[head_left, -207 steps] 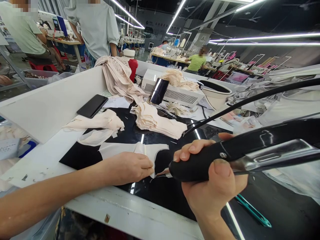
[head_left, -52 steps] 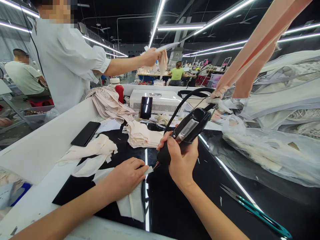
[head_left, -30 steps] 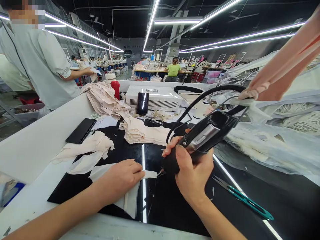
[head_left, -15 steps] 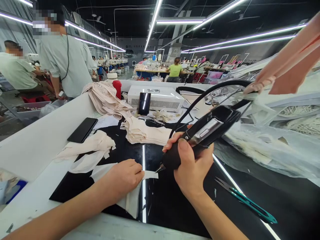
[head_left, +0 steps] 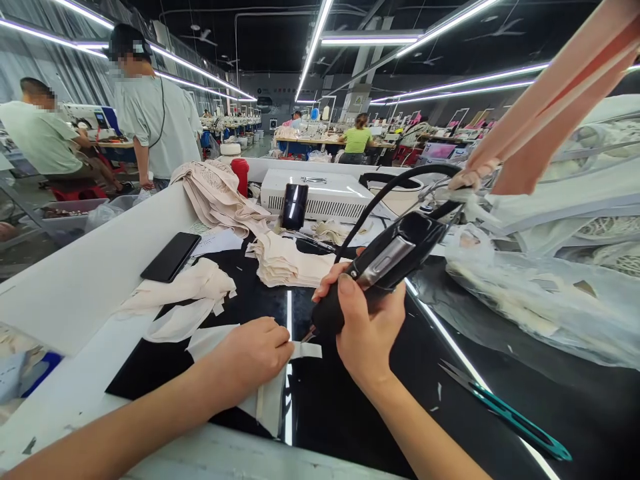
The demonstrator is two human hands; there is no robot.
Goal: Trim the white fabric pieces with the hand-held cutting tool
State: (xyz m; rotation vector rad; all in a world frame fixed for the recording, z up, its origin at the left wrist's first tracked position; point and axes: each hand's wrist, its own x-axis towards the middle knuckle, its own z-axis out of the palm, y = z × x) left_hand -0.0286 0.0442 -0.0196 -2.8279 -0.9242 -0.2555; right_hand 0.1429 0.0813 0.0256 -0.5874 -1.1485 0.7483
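Note:
My right hand (head_left: 367, 320) is wrapped round a black corded hand tool (head_left: 395, 260) with a silver lever and a thin metal tip. The tip points down and left, at a pale strip of fabric (head_left: 309, 351), close to my left fingers; whether it touches the cloth I cannot tell. My left hand (head_left: 260, 350) is closed, pinching the fabric piece against the black work surface (head_left: 345, 407). More of that white fabric piece (head_left: 273, 403) spreads out beneath and below the hand.
Teal thread snips (head_left: 520, 420) lie at right. Stacked beige fabric pieces (head_left: 295, 263), loose pieces (head_left: 190, 290), a phone (head_left: 171, 257) and a white box (head_left: 320, 193) surround the work area. A plastic bag (head_left: 540, 293) fills the right; pink fabric (head_left: 545, 113) hangs above. A person (head_left: 157, 120) stands beyond the left panel.
My right hand has moved left with the tool, bringing its tip from the strip's free end closer to my left fingers. The left hand stays closed on the fabric; the view has shifted slightly.

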